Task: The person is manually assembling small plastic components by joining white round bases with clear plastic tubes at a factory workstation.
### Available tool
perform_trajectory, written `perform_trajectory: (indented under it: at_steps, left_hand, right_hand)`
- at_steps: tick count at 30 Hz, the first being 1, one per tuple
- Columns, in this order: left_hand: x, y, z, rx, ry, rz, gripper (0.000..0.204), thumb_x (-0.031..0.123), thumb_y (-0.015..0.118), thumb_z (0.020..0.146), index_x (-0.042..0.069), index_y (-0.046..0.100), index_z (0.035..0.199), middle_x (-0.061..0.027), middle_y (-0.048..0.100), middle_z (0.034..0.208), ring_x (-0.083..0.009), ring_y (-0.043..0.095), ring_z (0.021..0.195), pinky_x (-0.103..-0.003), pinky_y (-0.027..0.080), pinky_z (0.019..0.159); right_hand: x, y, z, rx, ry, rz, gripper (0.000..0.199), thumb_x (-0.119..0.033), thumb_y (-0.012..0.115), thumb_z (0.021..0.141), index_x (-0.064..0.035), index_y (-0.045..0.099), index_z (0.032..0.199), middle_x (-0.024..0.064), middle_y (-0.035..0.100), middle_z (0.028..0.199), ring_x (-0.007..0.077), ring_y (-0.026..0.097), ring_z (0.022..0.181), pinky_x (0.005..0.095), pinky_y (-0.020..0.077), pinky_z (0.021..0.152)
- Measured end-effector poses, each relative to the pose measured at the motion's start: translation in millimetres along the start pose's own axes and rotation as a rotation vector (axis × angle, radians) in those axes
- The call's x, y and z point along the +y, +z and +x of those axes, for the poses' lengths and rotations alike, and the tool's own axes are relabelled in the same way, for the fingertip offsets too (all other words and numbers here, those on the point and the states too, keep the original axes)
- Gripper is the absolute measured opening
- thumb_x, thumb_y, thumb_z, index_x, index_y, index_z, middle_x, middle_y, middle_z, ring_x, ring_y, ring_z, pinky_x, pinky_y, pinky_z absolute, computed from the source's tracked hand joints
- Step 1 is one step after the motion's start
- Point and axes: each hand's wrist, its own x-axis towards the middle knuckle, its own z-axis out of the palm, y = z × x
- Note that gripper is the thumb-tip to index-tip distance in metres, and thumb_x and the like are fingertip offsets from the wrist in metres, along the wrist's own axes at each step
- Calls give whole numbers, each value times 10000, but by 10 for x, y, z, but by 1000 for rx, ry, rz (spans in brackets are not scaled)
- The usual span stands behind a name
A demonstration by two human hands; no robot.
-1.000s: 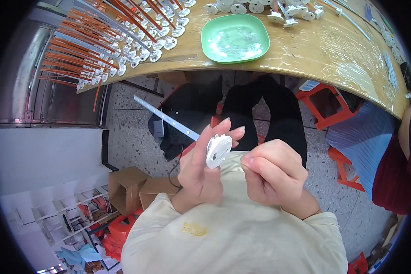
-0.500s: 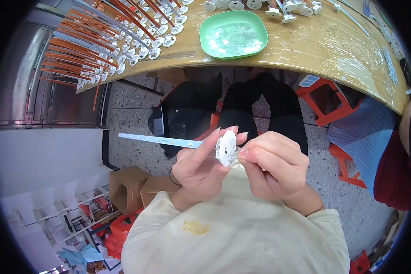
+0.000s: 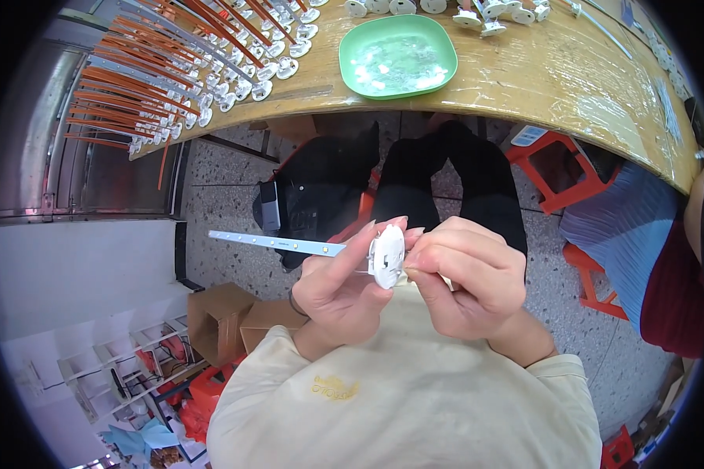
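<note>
In front of my chest, my left hand [image 3: 338, 285] grips a white round plastic cap [image 3: 388, 256] by its edges, fingers above and thumb below. The cap is tilted so its face with small holes points to the right. From behind it a pale blue LED strip [image 3: 278, 243], dotted with small yellowish chips, runs out to the left past my fingers. Thumb and forefinger of my right hand [image 3: 473, 280] are pinched together against the cap's right face. Whatever sits between those fingertips is too small to make out.
A green tray [image 3: 399, 87] with small whitish bits stands on the wooden table [image 3: 524, 98]. Rows of white caps with orange strips [image 3: 125, 98] crowd its left side, more white caps [image 3: 493, 12] its back. A red stool [image 3: 555, 176] and a person's pleated blue clothing [image 3: 618, 234] are at right.
My hands keep nearly the same pose. The cap and strip have shifted only slightly, with the strip's far end a touch lower and further right.
</note>
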Motion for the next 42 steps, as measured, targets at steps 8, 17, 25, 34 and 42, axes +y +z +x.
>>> perform_trajectory:
  at_steps: [8, 17, 25, 34, 42]
  left_hand:
    - [-14, -12, 14, -9, 21, 87, 513, 163, 743, 884, -105, 552, 1278, -297, 644, 1152, -396, 654, 1079, -510, 557, 923]
    - [-20, -71, 62, -77, -4, 81, 523, 185, 794, 837, -49, 600, 1262, -327, 652, 1117, -384, 701, 968, -474, 574, 880]
    - [-38, -88, 16, -100, -53, -8, 489, 67, 784, 819, -102, 598, 1239, -331, 641, 1151, -394, 685, 1030, -439, 553, 916]
    - [-33, -42, 36, -112, 59, 40, 494, 187, 746, 879, -69, 564, 1261, -361, 631, 1115, -421, 691, 972, -519, 581, 861]
    - [-28, -106, 28, -141, 143, -184, 470, -92, 541, 887, 11, 516, 1345, -424, 526, 1247, -457, 669, 1027, -504, 553, 890]
  right_hand:
    - [88, 9, -50, 4, -311, -343, 381, -12, 644, 467, 117, 624, 826, 154, 604, 765, 237, 590, 580, 280, 497, 498]
    - [86, -43, -69, -37, -368, -330, 452, -85, 576, 409, 121, 614, 809, 156, 595, 765, 230, 581, 571, 280, 498, 499]
    - [113, 15, -131, 18, -339, -309, 401, -40, 614, 432, 114, 617, 803, 149, 596, 757, 228, 583, 565, 277, 503, 502]
    - [110, -66, -121, 26, -172, -41, 261, 92, 742, 611, 48, 677, 860, 122, 662, 802, 222, 627, 611, 302, 515, 542]
    - [-69, -222, -91, 4, 8, -90, 331, 11, 859, 628, -9, 692, 914, 126, 682, 863, 210, 626, 651, 275, 485, 545]
